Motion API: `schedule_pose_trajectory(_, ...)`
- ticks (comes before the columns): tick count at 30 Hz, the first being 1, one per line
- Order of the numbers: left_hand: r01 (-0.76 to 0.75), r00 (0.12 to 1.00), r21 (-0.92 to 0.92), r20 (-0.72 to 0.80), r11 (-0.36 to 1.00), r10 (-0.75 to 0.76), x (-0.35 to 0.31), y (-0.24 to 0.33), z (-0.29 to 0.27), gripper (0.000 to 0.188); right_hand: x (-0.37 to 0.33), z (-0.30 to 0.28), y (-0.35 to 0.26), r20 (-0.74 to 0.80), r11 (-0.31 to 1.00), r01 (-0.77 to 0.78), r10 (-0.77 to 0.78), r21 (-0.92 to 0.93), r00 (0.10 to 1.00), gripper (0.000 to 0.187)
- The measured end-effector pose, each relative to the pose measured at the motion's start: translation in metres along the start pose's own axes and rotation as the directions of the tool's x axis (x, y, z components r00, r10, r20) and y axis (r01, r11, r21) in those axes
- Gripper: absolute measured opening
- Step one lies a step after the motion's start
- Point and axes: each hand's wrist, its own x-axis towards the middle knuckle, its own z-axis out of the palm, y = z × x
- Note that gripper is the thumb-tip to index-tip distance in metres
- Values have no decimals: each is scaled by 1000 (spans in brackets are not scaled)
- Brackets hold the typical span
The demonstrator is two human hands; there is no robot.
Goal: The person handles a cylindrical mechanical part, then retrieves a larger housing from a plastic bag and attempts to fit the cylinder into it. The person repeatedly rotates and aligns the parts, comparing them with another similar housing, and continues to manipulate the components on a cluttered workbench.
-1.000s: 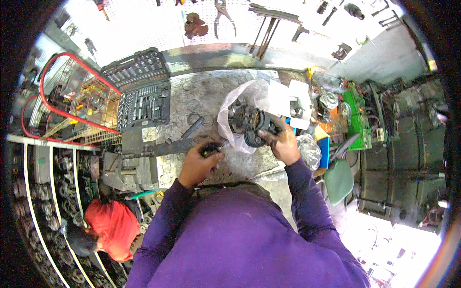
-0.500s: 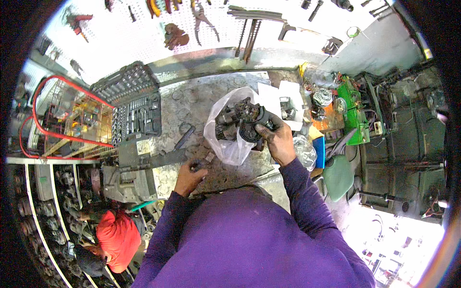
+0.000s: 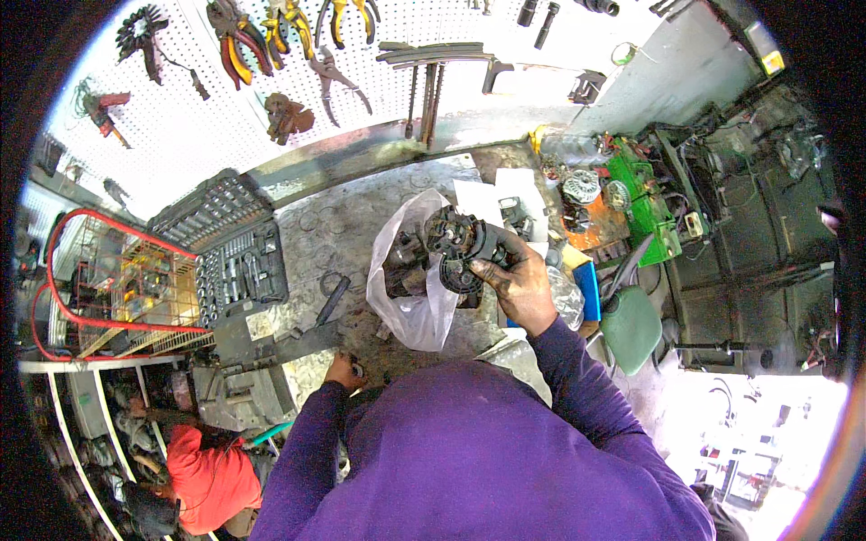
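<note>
My right hand point(image 3: 525, 287) is closed round the side of a dark, greasy machine part point(image 3: 462, 248) with a round, ribbed lower section and a brownish, uneven top. I hold it over the right side of an opened clear plastic bag point(image 3: 410, 316), in which more dark metal parts point(image 3: 406, 252) lie. Low by the bench's near edge, my left hand point(image 3: 345, 371) has its fingers curled. A small dark thing point(image 3: 358, 370) shows at its fingertips, too small to name. On the bench point(image 3: 316, 225), beyond that hand, lies a black handled tool point(image 3: 334, 300).
An open socket set point(image 3: 239, 261) lies at the left beside a red-rimmed wire basket point(image 3: 126, 298). A grey vise point(image 3: 239, 392) stands nearer. White boxes point(image 3: 519, 194) and a green machine point(image 3: 640, 194) are at the right. Pliers point(image 3: 338, 86) hang behind. A person in red point(image 3: 212, 478) bends at lower left.
My left hand has drawn back toward the bench's near edge. The right hand still grips the machine part, now turned a little. The view has shifted, showing more of the tool wall.
</note>
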Motion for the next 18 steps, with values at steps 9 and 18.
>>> schedule_pose_trajectory(9, 144, 989, 271, -17, 952, -145, -6, -33, 28, 97, -22, 24, -18, -81, 997, -44, 50, 70, 995, 57)
schedule_pose_trajectory(18, 94, 991, 183, 78, 979, -110, 7, -41, -4, 91, -48, 40, -13, -46, 920, 86, -74, 383, 996, 59)
